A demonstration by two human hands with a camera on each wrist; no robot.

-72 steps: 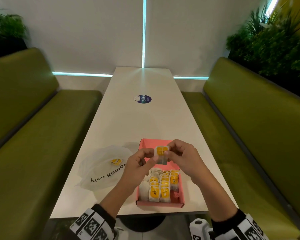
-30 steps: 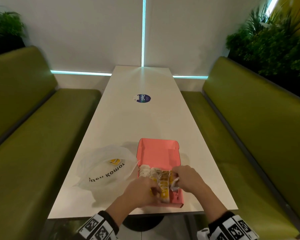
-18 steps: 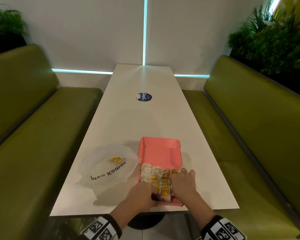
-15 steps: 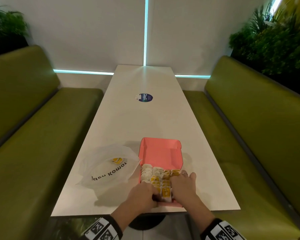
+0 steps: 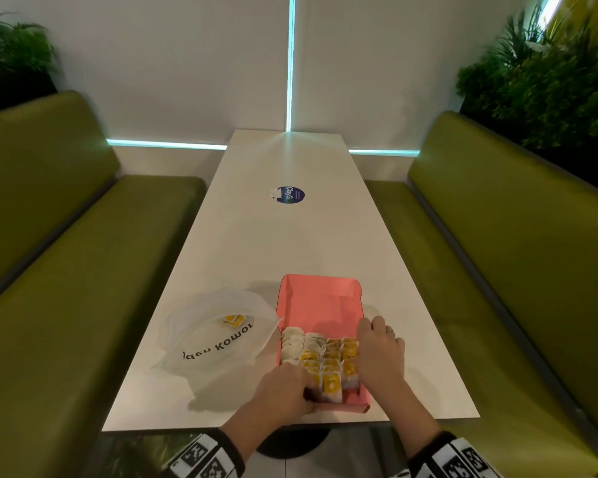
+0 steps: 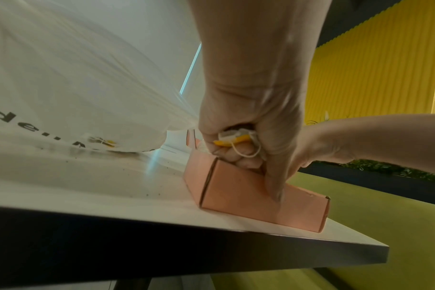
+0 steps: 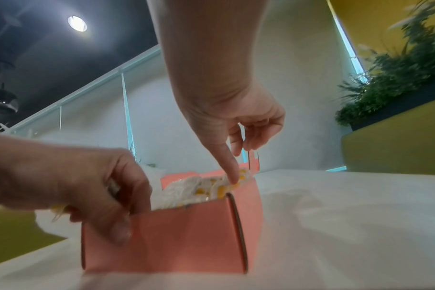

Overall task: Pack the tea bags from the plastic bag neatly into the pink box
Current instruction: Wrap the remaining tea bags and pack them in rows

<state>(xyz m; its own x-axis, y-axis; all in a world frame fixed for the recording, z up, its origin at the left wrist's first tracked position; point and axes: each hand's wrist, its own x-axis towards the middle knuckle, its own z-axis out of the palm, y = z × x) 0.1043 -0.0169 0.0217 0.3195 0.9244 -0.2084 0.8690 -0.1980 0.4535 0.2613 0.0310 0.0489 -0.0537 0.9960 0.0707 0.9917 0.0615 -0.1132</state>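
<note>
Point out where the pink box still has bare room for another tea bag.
The pink box is bare in its far half, between the tea bag rows and the far wall. The near half is crowded; both hands sit there.

Tea bags (image 5: pixel 320 362) rowed in pink box (image 5: pixel 320 298); plastic bag (image 5: pixel 208 343) seemingly near-empty

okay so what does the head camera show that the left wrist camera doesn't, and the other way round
Only the head view shows the rows of tea bags filling the near part of the pink box, its bare far part, and the right hand resting at the box's right wall.

Only the left wrist view shows the left hand with its fingers curled round a tea bag's yellow tag and string, thumb pressed on the box's front wall.

Both show the box, the left hand at its near-left corner, the plastic bag and the white table.
</note>
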